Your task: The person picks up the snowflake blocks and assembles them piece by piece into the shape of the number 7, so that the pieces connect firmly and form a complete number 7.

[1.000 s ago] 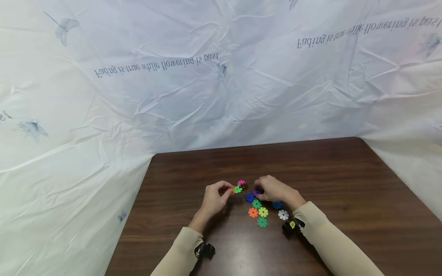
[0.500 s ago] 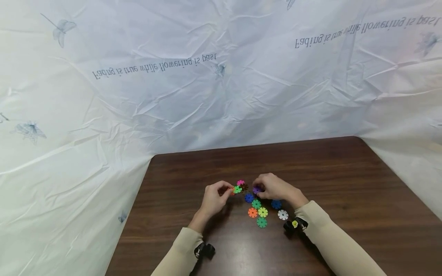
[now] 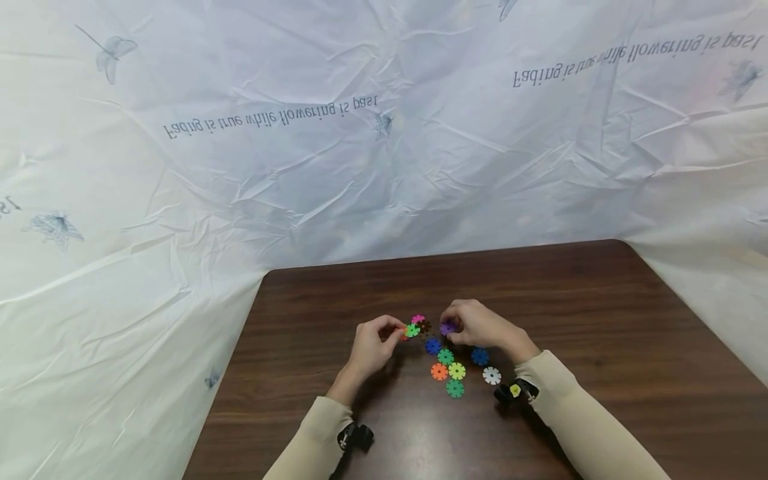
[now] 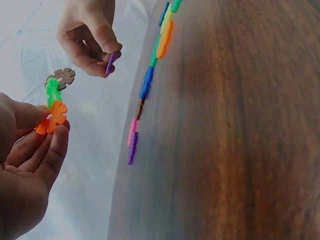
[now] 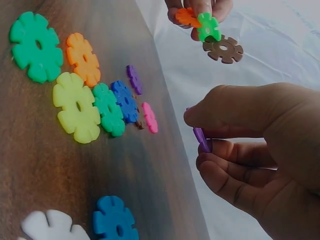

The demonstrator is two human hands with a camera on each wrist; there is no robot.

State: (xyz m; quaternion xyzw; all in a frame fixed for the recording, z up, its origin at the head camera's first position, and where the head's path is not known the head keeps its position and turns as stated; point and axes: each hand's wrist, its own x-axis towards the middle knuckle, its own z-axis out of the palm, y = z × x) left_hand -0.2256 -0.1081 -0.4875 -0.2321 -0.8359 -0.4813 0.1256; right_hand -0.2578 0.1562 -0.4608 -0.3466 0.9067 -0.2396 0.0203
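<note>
My left hand (image 3: 371, 345) pinches an orange notched plastic disc (image 4: 56, 115) by its edge. A bright green disc (image 4: 52, 93) is slotted into that one, and a brown disc (image 4: 66, 76) into the green, making a short chain raised over the table. In my right hand (image 3: 480, 327), thumb and fingers pinch a single purple notched disc (image 5: 201, 138), held on edge. The two hands face each other, with a small gap between the brown disc and the purple one in the head view.
On the brown table (image 3: 300, 373) lie several loose discs: blue (image 3: 433, 346), green (image 3: 445, 357), orange (image 3: 439, 371), yellow (image 3: 457, 371), a darker blue (image 3: 480, 357) and white (image 3: 491, 375). Pink (image 5: 150, 118) and another purple disc (image 5: 134, 80) lie farther off. A pale printed sheet (image 3: 384, 167) hangs behind.
My right hand has moved slightly away from the blue disc with the purple disc, which now shows apart from it. The left hand and its chain have stayed nearly still.
</note>
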